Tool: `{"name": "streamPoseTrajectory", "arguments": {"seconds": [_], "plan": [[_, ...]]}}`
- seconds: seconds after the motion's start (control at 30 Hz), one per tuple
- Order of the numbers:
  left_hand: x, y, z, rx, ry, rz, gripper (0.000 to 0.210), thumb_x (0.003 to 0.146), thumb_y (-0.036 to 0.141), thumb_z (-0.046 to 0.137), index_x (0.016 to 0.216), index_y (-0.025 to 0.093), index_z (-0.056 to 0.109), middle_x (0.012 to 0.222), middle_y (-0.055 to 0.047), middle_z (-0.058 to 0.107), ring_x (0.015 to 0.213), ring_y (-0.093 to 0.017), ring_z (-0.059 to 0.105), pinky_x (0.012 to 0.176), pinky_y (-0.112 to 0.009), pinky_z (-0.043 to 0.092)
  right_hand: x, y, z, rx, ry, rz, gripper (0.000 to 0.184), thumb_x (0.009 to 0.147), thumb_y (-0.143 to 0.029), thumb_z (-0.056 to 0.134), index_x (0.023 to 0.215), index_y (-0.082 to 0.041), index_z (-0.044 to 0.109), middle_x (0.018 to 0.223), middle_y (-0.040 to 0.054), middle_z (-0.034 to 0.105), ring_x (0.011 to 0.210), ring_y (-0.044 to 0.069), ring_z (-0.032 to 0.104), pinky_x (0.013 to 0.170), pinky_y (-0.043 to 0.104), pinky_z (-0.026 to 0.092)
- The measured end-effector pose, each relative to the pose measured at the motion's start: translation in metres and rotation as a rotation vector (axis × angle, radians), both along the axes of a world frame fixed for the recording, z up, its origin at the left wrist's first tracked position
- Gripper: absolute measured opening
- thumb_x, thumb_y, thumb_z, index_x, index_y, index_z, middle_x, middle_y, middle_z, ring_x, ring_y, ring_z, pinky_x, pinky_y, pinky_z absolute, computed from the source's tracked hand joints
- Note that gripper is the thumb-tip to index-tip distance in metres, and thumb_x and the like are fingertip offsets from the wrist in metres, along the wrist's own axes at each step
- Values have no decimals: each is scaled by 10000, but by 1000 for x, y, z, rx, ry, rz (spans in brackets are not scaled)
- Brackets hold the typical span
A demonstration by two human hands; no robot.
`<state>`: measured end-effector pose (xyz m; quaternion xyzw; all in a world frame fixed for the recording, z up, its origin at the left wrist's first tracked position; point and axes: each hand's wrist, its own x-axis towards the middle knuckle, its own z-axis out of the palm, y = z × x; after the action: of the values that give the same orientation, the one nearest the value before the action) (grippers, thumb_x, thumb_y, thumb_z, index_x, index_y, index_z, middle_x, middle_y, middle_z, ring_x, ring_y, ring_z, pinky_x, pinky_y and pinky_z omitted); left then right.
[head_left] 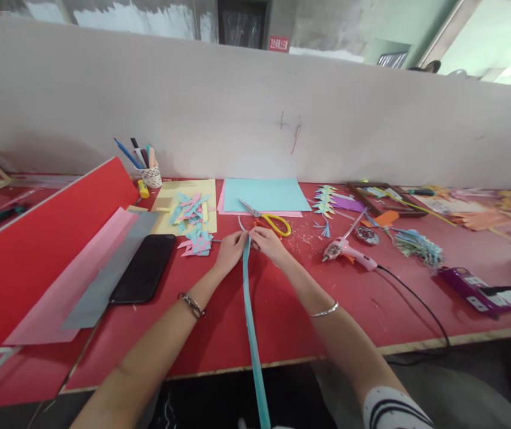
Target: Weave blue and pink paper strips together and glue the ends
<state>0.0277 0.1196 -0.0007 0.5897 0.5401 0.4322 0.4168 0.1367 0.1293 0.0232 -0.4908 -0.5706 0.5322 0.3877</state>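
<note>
My left hand and my right hand meet over the red table, both closed in a pinch at the upper end of a long light-blue strip. It looks like folded paper and hangs down past the table's front edge. Exactly how the fingers fold or press its end is too small to tell. Just beyond the hands lie scissors with yellow handles, blades toward the back left. A thin white loop shows behind my left fingers. Left of that hand sits a small pile of blue and pink paper pieces.
Blue paper sheets lie behind the hands; cut pieces rest on yellow paper. At left are a black phone and red board. A pink glue gun with cord, paper tassel and purple power strip occupy the right.
</note>
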Motion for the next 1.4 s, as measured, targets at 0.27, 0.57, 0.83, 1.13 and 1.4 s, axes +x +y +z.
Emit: {"name": "streamPoseTrajectory", "arguments": {"seconds": [0.27, 0.57, 0.83, 1.13, 1.4], "plan": [[6, 7, -7, -74, 26, 38, 336, 829, 334, 509, 1106, 144, 507, 1112, -63, 534, 949, -220, 548, 782, -404, 480, -3, -4, -12, -27, 65, -77, 282, 728, -273, 474, 485, -187, 360, 368, -92, 333, 355, 34, 271, 392, 187, 220], [0, 5, -10, -30, 8, 82, 309, 835, 330, 499, 1074, 136, 524, 1072, -61, 551, 918, -208, 557, 765, -389, 483, -8, -6, -19, -29, 106, -122, 267, 696, -273, 488, 480, -190, 355, 363, -90, 336, 342, 32, 290, 360, 176, 215], [1, 5, -9, 70, -66, 44, 357, 781, 359, 453, 487, 157, 435, 454, 59, 376, 477, -90, 383, 488, -220, 316, -7, -4, -23, -8, 135, -157, 266, 700, -277, 467, 473, -189, 361, 349, -94, 340, 319, 27, 298, 346, 167, 230], [7, 2, -11, 112, -60, 124, 363, 744, 392, 437, 463, 185, 337, 439, 61, 296, 460, -89, 296, 459, -228, 221, -7, -3, -25, 2, 88, -130, 284, 698, -298, 521, 469, -188, 393, 364, -88, 349, 324, 44, 332, 324, 178, 249], [6, 2, -11, 133, -58, 207, 369, 762, 377, 415, 464, 195, 295, 439, 62, 263, 463, -91, 272, 467, -237, 206, -8, -5, -23, 9, 71, -166, 274, 707, -232, 481, 459, -186, 373, 349, -88, 353, 314, 36, 314, 334, 171, 235]]}}
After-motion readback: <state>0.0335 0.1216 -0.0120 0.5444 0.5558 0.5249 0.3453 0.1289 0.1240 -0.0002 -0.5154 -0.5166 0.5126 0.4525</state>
